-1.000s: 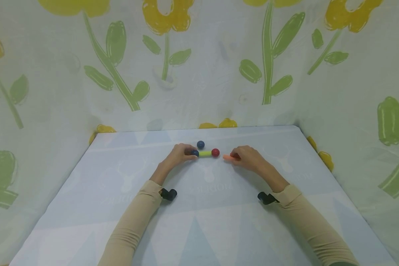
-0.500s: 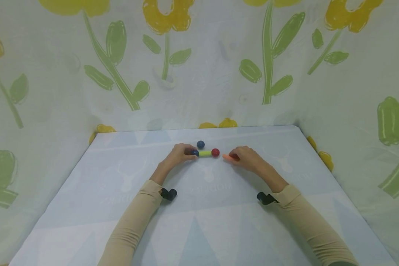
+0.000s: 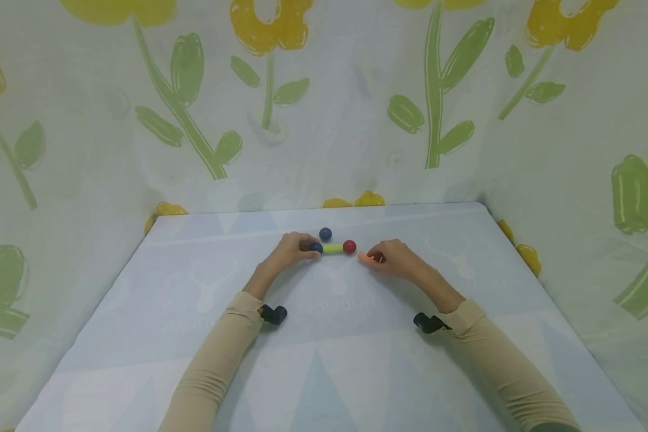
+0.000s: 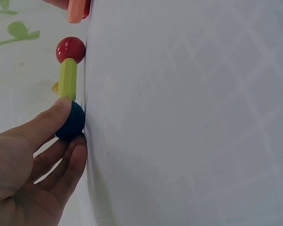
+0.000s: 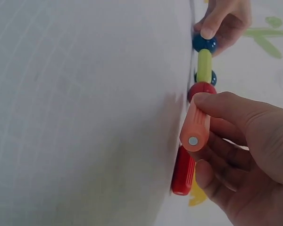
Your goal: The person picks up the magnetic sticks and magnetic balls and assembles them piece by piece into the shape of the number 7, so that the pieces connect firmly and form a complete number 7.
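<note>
My left hand [image 3: 288, 253] pinches a blue ball [image 4: 73, 123] between thumb and fingers. A yellow-green magnetic rod [image 4: 67, 81] joins that ball to a red ball [image 4: 70, 49], all in one line. Just right of the red ball, my right hand [image 3: 398, 259] pinches an orange magnetic rod [image 5: 195, 123]. In the right wrist view, a round metal magnet shows in the rod's near end, and its far end overlaps the red ball. Under the right fingers, a red rod [image 5: 183, 175] lies on the table. A second blue ball [image 3: 326, 233] sits behind the yellow-green rod.
The pieces are toward the far edge of a table with a pale patterned cloth [image 3: 324, 336]. Flower-printed curtains [image 3: 335, 120] hang behind it and at both sides. A black wrist camera [image 3: 429, 323] juts from the right cuff.
My right hand has shifted slightly left with the orange rod, whose tip now angles up toward the red ball. The left hand and the joined pieces have stayed in place.
</note>
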Tool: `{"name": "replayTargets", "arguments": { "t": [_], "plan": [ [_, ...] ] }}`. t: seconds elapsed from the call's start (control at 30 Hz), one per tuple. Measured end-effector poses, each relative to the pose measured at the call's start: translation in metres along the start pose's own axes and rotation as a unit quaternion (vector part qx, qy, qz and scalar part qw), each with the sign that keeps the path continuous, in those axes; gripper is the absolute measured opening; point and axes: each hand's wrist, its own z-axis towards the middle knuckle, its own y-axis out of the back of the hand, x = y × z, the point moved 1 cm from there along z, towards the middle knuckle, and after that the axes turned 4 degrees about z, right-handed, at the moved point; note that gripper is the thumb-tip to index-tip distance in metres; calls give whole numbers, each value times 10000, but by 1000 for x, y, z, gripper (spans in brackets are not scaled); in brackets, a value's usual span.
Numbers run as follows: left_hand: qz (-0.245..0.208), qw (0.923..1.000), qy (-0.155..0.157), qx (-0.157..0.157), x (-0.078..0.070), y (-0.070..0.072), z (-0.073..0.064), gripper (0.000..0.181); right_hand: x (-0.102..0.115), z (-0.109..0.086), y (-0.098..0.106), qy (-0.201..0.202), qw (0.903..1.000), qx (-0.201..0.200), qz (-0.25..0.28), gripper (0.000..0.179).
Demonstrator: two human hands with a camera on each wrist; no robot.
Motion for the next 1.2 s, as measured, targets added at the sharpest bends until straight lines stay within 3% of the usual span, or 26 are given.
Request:
{"name": "replayTargets", "arguments": {
  "t": [0.2, 0.6, 0.83, 1.2],
  "plan": [
    [-6, 10000, -35, -12, 0, 0, 0, 40, 4, -1, -5, -270, 9990, 84, 359, 29],
    [-2, 10000, -31, -15, 1, -1, 0, 40, 4, -2, -12, -392, 9977, -84, 550, 32],
    [-8, 10000, -81, -35, 3, -1, 1, 41, 5, -2, -12, -865, 9914, 22, 983, 36],
    [-55, 10000, -42, -32, 2, 0, 1, 41, 5, -1, -13, -1275, 9835, 44, 1280, 41]
  ]
}}
